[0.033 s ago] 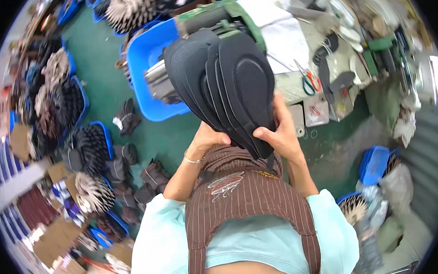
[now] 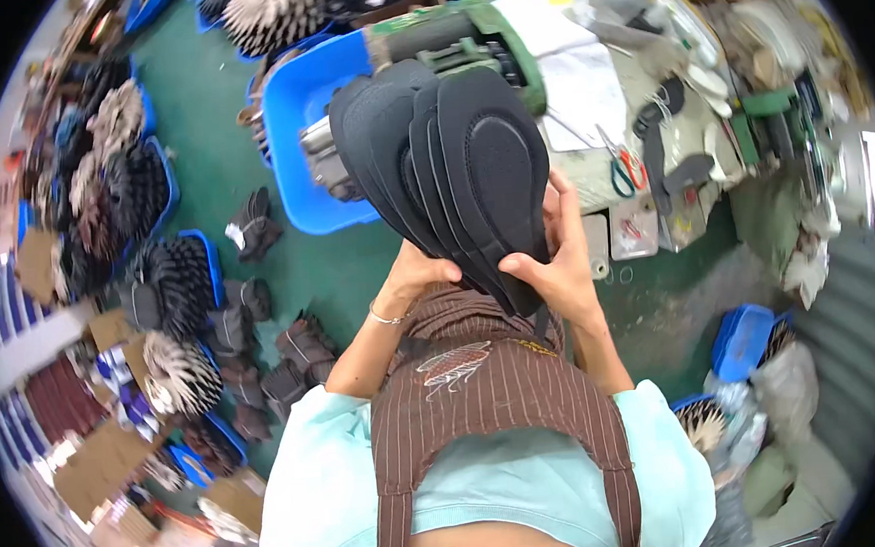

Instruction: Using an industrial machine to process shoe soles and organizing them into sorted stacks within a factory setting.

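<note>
A fanned stack of black insoles (image 2: 446, 163) is held up in front of me, wide rounded ends away and narrow ends toward my body. The top one shows a stitched oval at its wide end. My left hand (image 2: 422, 272) grips the stack's lower left edge, its thumb lying across the front. On the right edge my right hand (image 2: 556, 251) closes round the stack, thumb on the top insole and fingers partly behind it. Most fingers of my left hand are hidden behind the stack.
A blue tub (image 2: 302, 187) with metal parts stands beyond the stack. Right of it, a worktable carries a green machine (image 2: 489, 45), white paper (image 2: 576, 84), scissors (image 2: 626, 167) and loose sole pieces (image 2: 655, 150). Blue bins of bundled pieces (image 2: 133, 202) line the floor at left.
The whole view has shifted slightly, so the tub and table sit a little further right. Both hands keep their grip on the insoles.
</note>
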Motion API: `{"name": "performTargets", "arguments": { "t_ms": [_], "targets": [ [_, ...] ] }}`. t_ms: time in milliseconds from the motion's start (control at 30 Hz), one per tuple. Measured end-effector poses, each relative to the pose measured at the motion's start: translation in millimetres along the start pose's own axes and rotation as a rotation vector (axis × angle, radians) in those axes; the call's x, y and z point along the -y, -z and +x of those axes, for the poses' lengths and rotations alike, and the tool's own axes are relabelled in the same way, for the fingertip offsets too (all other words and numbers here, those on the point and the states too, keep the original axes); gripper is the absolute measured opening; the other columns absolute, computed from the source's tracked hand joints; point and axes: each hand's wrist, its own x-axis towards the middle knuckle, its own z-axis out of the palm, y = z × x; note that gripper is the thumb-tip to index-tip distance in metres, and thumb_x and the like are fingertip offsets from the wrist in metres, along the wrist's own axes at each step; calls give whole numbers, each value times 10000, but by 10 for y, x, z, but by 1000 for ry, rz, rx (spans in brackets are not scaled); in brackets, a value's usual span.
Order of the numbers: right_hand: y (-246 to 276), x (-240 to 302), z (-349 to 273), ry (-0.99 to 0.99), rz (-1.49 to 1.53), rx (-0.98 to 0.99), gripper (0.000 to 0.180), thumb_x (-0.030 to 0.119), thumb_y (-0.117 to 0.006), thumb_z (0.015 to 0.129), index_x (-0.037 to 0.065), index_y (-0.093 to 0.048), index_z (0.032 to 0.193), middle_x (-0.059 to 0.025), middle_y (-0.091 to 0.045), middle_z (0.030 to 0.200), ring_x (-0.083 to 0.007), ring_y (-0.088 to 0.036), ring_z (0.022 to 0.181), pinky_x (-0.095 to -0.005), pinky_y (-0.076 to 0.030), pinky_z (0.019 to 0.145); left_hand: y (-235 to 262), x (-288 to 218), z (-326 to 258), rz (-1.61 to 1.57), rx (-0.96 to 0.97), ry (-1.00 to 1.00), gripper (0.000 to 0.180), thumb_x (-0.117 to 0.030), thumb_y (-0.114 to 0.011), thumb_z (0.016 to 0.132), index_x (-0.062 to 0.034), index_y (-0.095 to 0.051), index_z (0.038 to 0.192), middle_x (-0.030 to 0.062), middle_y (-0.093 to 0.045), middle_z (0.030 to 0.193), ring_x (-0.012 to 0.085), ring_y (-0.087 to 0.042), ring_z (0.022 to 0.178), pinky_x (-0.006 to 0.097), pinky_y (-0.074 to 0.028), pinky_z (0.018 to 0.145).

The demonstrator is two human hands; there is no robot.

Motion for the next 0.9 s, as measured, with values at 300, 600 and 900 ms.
{"name": "performTargets", "arguments": {
  "t_ms": [300,600,900],
  "targets": [
    [-948,-175,97,55,-361,189,731,148,-846,569,-12,-454,1164,-102,-544,1016,-187,-560,947,-311,-456,833,422,-237,-693,-355,-427,-104,775,-45,-730,605,38,-379,1290,144,-523,1213,260,-527,1109,371,-418,969],
    [-1193,-649,310,276,-627,135,915,327,-811,662,-39,-301,1327,-162,-533,1187,-240,-546,1058,-327,-421,920,752,-153,-965,-405,-637,-180,642,-22,-633,636,15,-425,1241,127,-553,1146,251,-562,1032,351,-454,928],
    [-1053,-1273,190,51,128,-85,497,-47,-696,737,-6,-489,1187,-75,-562,1124,-158,-535,1025,-287,-404,922,1154,-230,-1165,-435,-744,-177,598,-70,-607,647,47,-458,1214,143,-561,1153,278,-560,1043,368,-445,938]
  ]
}}
